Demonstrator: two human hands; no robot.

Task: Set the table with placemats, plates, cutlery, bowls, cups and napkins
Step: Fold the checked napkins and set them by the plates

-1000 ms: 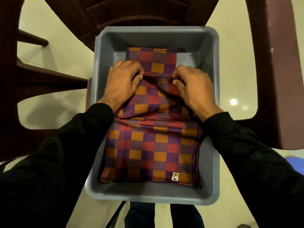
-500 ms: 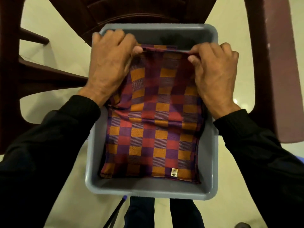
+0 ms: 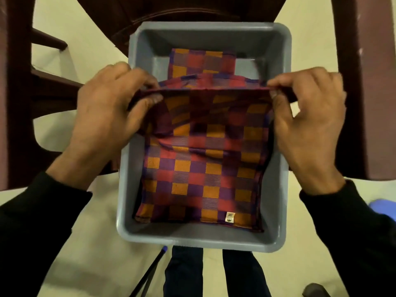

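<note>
A grey plastic tub [image 3: 276,189] holds folded cloth placemats checked in red, orange and purple. My left hand [image 3: 107,118] pinches the far left corner of the top placemat [image 3: 205,168], and my right hand [image 3: 304,125] pinches its far right corner. The far edge is lifted and stretched taut between both hands above the tub, while the near end with a small label still lies in the tub. Another checked placemat [image 3: 201,61] shows beneath at the tub's far end.
The tub rests on a dark brown plastic chair [image 3: 364,93] with armrests on both sides. Pale floor [image 3: 64,243] surrounds it. A thin dark stick [image 3: 147,275] leans by my legs, and a blue object [image 3: 383,206] sits at the right edge.
Both hands gathered the placemat's far edge, moved apart to its corners, and now hold it raised and pulled nearer, uncovering the second placemat at the tub's far end.
</note>
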